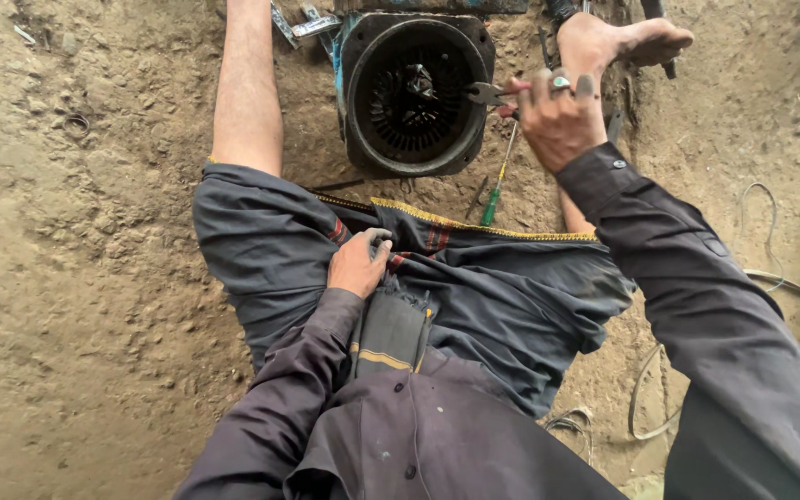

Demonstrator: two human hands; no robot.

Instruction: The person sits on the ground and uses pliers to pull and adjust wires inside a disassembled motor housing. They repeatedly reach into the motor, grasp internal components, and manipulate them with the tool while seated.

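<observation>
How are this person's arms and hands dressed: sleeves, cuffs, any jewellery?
Both arms wear long, loose, dark grey sleeves. The right cuff is buttoned. Both hands are bare and smudged; the right hand has a ring with a green stone, the left hand shows none.

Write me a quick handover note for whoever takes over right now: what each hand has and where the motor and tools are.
Right hand grips red-handled pliers, jaws at the rim of the round motor housing on the dirt ground. Left hand rests fisted on the lap; whether it holds anything is unclear. Green-handled screwdriver lies on the ground by the housing. Housing is open, its slotted core visible.
</observation>
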